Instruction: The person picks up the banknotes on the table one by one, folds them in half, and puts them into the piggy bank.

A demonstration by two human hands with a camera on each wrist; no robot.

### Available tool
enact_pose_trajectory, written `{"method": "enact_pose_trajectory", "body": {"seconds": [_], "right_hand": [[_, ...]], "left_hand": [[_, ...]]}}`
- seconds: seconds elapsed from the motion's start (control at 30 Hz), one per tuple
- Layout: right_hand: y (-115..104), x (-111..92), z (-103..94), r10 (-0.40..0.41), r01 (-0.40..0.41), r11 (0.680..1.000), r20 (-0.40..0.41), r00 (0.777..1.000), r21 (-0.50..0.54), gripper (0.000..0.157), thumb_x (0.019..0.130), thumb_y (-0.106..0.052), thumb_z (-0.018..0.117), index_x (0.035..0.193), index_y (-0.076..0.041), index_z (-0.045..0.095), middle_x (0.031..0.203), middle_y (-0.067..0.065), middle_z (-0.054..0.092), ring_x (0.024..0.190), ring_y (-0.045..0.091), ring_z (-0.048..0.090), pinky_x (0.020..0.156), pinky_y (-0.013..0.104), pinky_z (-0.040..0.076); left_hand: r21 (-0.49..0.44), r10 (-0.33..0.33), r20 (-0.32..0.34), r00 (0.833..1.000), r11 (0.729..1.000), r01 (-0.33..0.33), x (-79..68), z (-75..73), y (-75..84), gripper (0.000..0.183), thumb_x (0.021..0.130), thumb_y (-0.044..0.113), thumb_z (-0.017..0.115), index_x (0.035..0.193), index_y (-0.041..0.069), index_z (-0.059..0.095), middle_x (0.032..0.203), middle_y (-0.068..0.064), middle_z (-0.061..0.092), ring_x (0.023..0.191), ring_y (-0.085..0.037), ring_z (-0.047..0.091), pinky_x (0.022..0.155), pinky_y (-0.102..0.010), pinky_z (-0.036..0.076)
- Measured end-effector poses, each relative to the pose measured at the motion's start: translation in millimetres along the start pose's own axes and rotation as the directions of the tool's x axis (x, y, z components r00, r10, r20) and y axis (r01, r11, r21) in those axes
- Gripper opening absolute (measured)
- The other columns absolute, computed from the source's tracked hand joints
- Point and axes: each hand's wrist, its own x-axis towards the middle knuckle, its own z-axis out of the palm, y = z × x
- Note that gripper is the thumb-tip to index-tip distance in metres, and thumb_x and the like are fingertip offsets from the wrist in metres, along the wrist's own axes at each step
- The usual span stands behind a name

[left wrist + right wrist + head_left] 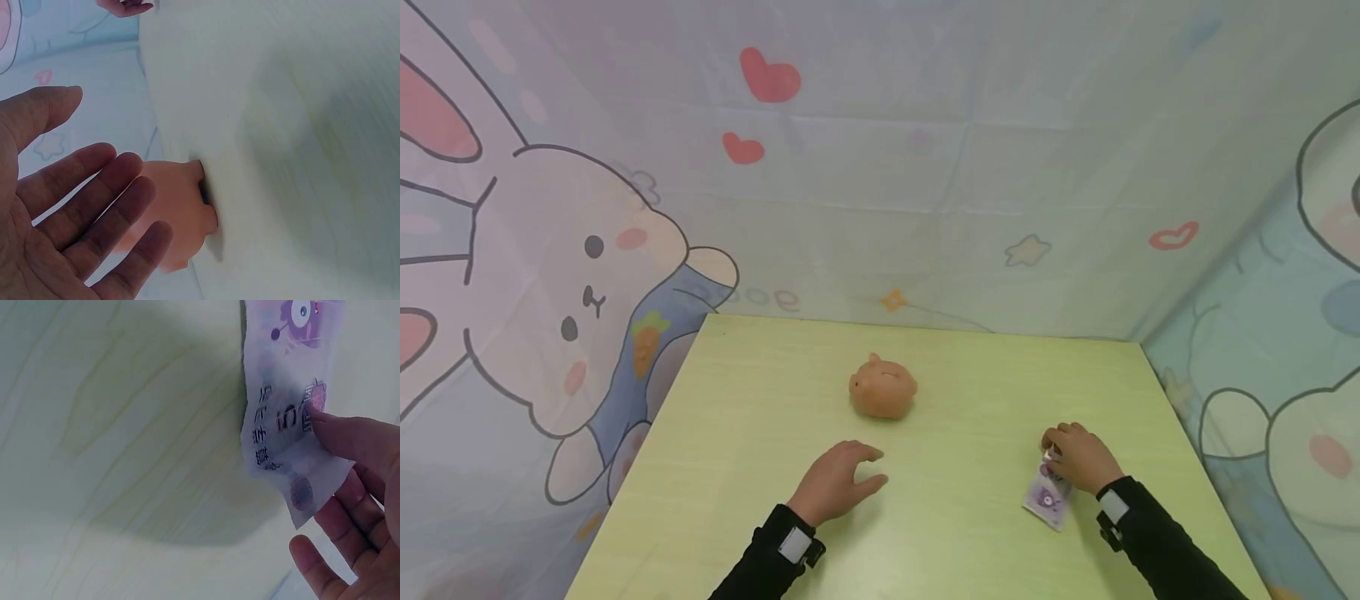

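Note:
A purple play banknote [275, 419] marked with a 5 and a cartoon figure is pinched between the thumb and fingers of my right hand [1078, 457]. In the head view the near part of the banknote [1047, 500] hangs down toward the right side of the table. My left hand [841, 482] hovers over the middle of the table, fingers apart and holding nothing. Beyond it stands an orange piggy bank [883, 389] with a slot on its back. In the left wrist view the fingers partly hide the piggy bank [175, 206].
The pale yellow table [760, 400] reaches back to a cloth backdrop [880, 208] printed with a rabbit, hearts and stars. Another printed cloth [1285, 333] hangs along the right side.

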Motion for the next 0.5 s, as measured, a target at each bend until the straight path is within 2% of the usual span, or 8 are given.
{"method": "enact_pose_trajectory", "body": {"seconds": [0.17,0.27,0.4,0.5], "right_hand": [[-1.9,2.6,-5.8,-0.013,0.013,1.0,0.005,1.0,-0.012,0.019,0.077,-0.018,0.079,0.085,-0.014,0.063,0.082,-0.001,0.057,0.076,0.019,0.05,0.069,0.041,0.047],[-6.1,6.0,-11.3,-0.035,0.035,0.999,-0.022,0.999,-0.007,0.018,0.077,-0.02,0.08,0.083,-0.014,0.063,0.079,-0.003,0.057,0.074,0.017,0.051,0.068,0.039,0.047],[-19.6,10.9,-26.5,-0.052,0.059,0.995,-0.097,0.994,0.074,0.016,0.079,-0.017,0.078,0.078,-0.018,0.062,0.073,-0.009,0.052,0.07,0.012,0.048,0.063,0.033,0.044],[-34.2,15.7,-43.6,-0.08,0.11,0.981,-0.182,0.98,0.16,0.018,0.08,-0.013,0.078,0.076,-0.02,0.061,0.072,-0.012,0.05,0.07,0.012,0.048,0.062,0.03,0.043]], "left_hand": [[0.005,0.004,0.003,1.0,1.0,-0.004,0.8,1.6,0.6,0.036,0.092,0.038,0.065,0.118,0.013,0.067,0.114,0.002,0.067,0.11,-0.016,0.06,0.093,-0.035,0.048],[0.012,0.001,0.005,1.0,1.0,-0.001,1.8,2.9,1.1,0.035,0.092,0.039,0.064,0.118,0.015,0.067,0.114,0.003,0.067,0.11,-0.016,0.06,0.093,-0.035,0.048],[0.023,0.01,-0.006,1.0,1.0,-0.01,3.9,5.0,1.6,0.036,0.092,0.04,0.064,0.118,0.015,0.067,0.114,0.003,0.067,0.11,-0.016,0.059,0.094,-0.035,0.047],[0.033,0.028,-0.026,0.999,0.999,-0.027,6.5,4.8,3.3,0.036,0.092,0.04,0.064,0.118,0.015,0.067,0.115,0.004,0.067,0.112,-0.016,0.059,0.096,-0.035,0.046]]}}
